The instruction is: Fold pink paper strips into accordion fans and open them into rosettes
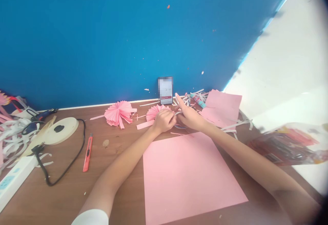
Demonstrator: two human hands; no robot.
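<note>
My left hand [164, 120] is closed in a pinch at the back of the table, in front of a pleated pink paper fan [152, 112]. My right hand [189, 115] meets it from the right, one finger stretched up and the others curled. A thin pale thing [178, 113] shows between the two hands; its kind is hard to make out. Below them lies part of a round, clear-looking ring [180, 127], mostly covered by the hands. A large flat pink paper sheet [189, 177] lies between my forearms.
A pink paper pompom [119, 114], a red utility knife [87, 153], a pale round disc [63, 131], a black cable [83, 139] and a white power strip [17, 180] lie left. A phone [165, 90] leans on the blue wall. Pink paper [222, 107] and scraps lie right.
</note>
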